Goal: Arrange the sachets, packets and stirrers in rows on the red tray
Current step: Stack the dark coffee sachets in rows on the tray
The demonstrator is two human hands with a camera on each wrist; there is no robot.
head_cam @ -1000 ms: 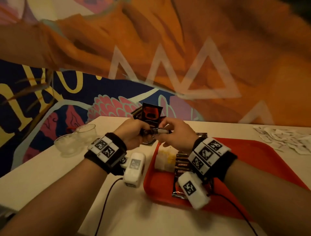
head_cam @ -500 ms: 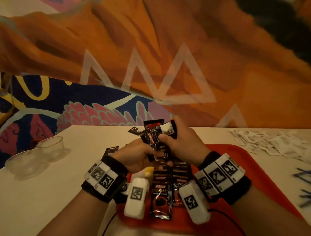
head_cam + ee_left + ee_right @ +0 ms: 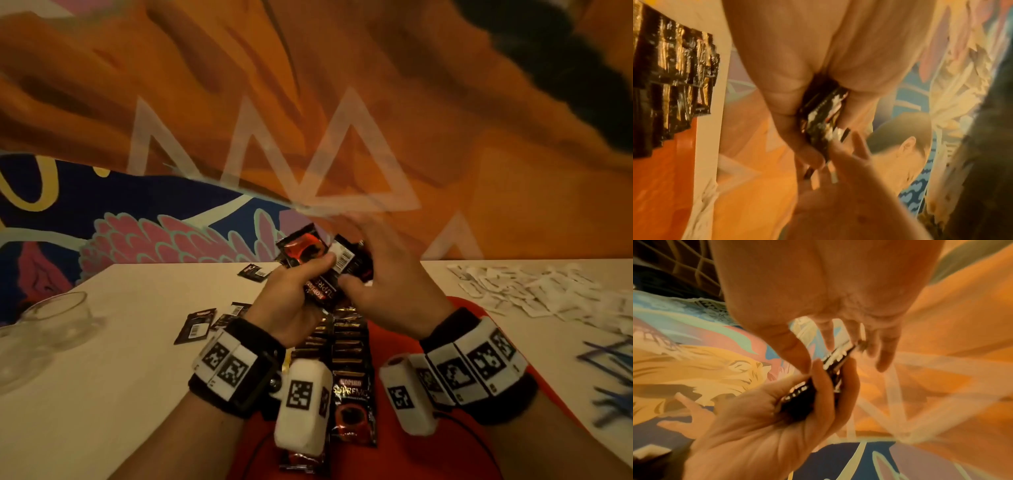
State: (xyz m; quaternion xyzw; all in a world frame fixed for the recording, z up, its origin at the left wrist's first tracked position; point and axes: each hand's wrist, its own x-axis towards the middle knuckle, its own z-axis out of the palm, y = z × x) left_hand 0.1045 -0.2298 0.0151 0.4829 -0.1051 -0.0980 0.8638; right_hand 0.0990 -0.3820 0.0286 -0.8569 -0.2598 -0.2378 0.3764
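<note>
My left hand [image 3: 308, 274] grips a bundle of black coffee sachets [image 3: 322, 287] upright above the far end of the red tray [image 3: 428, 445]. My right hand [image 3: 363, 270] meets it from the right, with its thumb in front and its blurred fingers behind. It pinches the tilted barcode sachet [image 3: 342, 257] at the top. Both wrist views show the bundle [image 3: 822, 116] [image 3: 797, 404] held edge-on in the left palm. A row of overlapping black sachets [image 3: 346, 342] [image 3: 670, 81] lies along the tray's left side, partly hidden by my wrists.
Loose black sachets [image 3: 197, 323] lie on the white table left of the tray. Clear plastic cups [image 3: 51, 318] stand at the far left. A heap of white sachets [image 3: 534, 291] and blue stirrers [image 3: 613, 377] lie to the right. A painted wall rises behind.
Both hands have carried the bundle from the tray's far left corner to above the row of sachets. My right hand's fingers have spread and slid up to the bundle's top.
</note>
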